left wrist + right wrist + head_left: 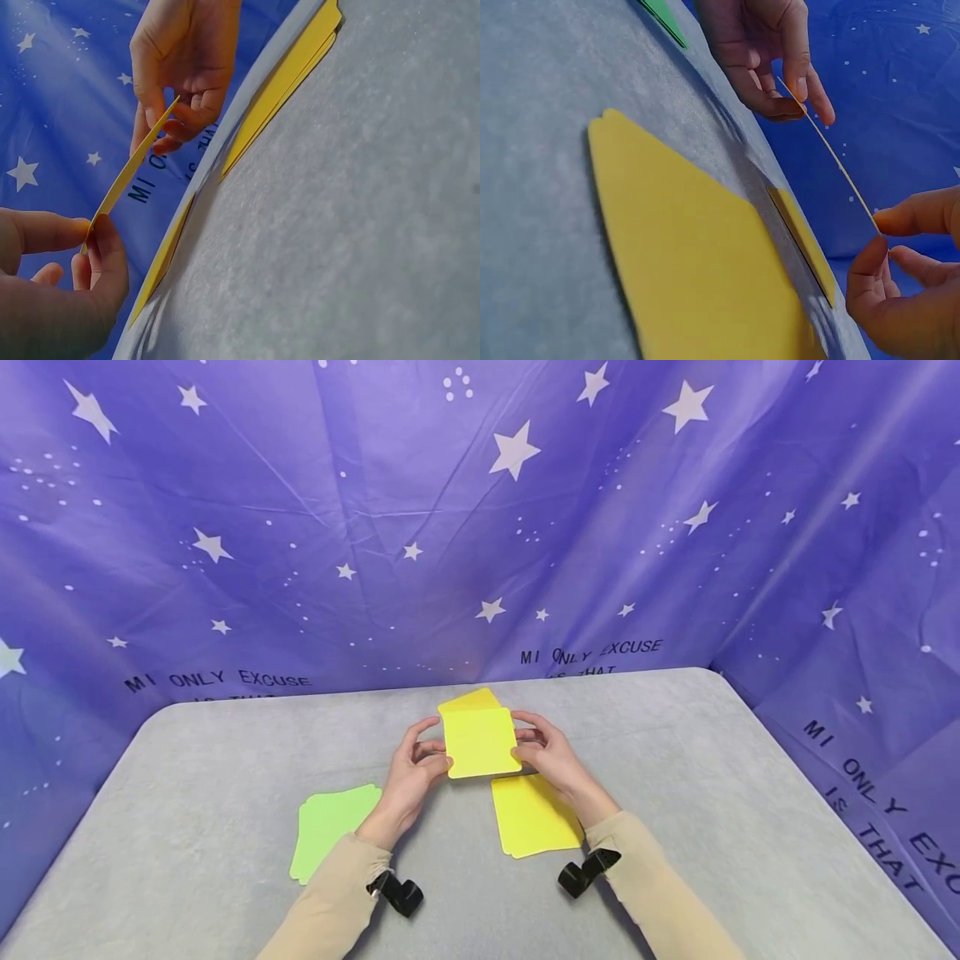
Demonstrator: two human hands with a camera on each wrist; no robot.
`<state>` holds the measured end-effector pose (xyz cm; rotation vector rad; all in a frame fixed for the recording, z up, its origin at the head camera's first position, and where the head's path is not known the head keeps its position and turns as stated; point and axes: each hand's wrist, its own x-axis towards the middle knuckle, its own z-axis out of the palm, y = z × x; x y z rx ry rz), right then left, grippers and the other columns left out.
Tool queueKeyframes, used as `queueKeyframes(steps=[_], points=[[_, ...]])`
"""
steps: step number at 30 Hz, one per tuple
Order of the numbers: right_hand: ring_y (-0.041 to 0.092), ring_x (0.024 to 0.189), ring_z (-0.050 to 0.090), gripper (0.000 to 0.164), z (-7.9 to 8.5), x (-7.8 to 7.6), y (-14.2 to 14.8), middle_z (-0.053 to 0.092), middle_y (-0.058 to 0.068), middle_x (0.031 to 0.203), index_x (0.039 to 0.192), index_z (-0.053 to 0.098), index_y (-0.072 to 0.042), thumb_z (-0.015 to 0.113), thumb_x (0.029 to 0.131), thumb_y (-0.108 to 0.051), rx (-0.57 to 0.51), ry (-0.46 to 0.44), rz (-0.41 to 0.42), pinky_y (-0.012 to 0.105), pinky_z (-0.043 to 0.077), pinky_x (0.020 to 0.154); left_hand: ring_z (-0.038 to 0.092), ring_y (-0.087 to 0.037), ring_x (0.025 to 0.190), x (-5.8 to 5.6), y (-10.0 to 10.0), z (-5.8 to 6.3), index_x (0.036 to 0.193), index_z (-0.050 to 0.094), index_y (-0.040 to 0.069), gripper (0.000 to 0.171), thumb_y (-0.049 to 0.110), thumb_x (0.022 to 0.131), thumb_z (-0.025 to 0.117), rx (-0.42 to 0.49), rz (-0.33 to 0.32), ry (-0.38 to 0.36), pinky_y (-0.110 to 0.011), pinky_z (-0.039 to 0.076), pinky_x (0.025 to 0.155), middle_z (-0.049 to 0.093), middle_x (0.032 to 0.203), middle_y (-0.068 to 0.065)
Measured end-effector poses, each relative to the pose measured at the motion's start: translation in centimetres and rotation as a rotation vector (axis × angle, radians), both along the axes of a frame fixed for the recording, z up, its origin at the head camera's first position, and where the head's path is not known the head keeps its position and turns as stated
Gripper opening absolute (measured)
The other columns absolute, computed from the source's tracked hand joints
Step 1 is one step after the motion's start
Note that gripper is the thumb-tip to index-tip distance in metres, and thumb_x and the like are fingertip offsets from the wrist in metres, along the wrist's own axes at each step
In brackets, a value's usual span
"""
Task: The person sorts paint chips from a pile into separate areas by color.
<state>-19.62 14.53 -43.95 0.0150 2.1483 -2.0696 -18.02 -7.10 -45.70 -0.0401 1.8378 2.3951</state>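
Note:
A thin yellow square sheet [482,743] with rounded corners is held up above the table between both hands. My left hand [408,777] pinches its left edge between thumb and fingers. On the opposite edge, my right hand [557,760] pinches it the same way. Both wrist views show the yellow sheet [135,165] almost edge-on, raised off the tabletop. Behind and below it, another yellow piece [472,700] lies on the table, partly covered from the head camera. A stack of yellow sheets [536,818] lies under my right wrist.
Several light green sheets [330,831] lie in a slightly uneven pile beside my left forearm. The grey table [712,818] ends at a purple star-patterned cloth [420,468] behind and at the sides. Black wrist cameras sit on both beige sleeves.

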Motion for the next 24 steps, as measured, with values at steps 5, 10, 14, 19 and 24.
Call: queueKeyframes(steps=[5,10,14,19,24], points=[[0.016,0.084,0.058,0.061,-0.2,0.6,0.6,0.059,0.020,0.112,0.143,0.044,-0.004,0.057,0.085,0.010,0.032,0.004,0.021,0.025,0.049,0.070,0.060,-0.011,0.079,0.1,0.2,-0.2,0.143,0.041,0.011,0.069,-0.014,0.082,0.058,-0.030,-0.034,0.018,-0.025,0.051,0.072,0.049,0.101,-0.010],[0.017,0.085,0.058,0.060,-0.5,1.0,1.2,0.061,0.019,0.111,0.144,0.044,-0.006,0.057,0.087,0.008,0.048,-0.001,0.027,0.025,0.048,0.071,0.059,-0.011,0.081,0.4,0.5,-0.2,0.141,0.045,0.009,0.066,-0.012,0.081,0.060,-0.066,-0.057,0.036,-0.026,0.049,0.071,0.049,0.101,-0.009],[0.018,0.087,0.058,0.061,-0.6,1.4,1.5,0.061,0.017,0.110,0.144,0.043,-0.008,0.057,0.087,0.007,0.057,-0.006,0.033,0.026,0.047,0.071,0.058,-0.012,0.082,0.5,0.6,-0.5,0.140,0.045,0.003,0.064,-0.012,0.080,0.061,-0.088,-0.065,0.050,-0.024,0.048,0.070,0.049,0.100,-0.008],[0.018,0.086,0.057,0.061,-0.5,1.8,1.8,0.061,0.016,0.109,0.146,0.040,-0.009,0.057,0.089,0.005,0.055,-0.003,0.050,0.026,0.047,0.071,0.057,-0.010,0.080,0.6,0.7,-0.4,0.140,0.045,0.000,0.063,-0.012,0.080,0.060,-0.087,-0.076,0.052,-0.022,0.048,0.070,0.049,0.100,-0.008],[0.018,0.085,0.056,0.064,-0.5,2.2,2.4,0.062,0.016,0.108,0.147,0.037,-0.008,0.057,0.088,0.005,0.059,0.021,0.068,0.026,0.047,0.071,0.058,-0.012,0.081,0.7,0.9,-0.4,0.140,0.046,0.003,0.063,-0.011,0.080,0.061,-0.090,-0.100,0.039,-0.023,0.048,0.071,0.050,0.102,-0.010]])
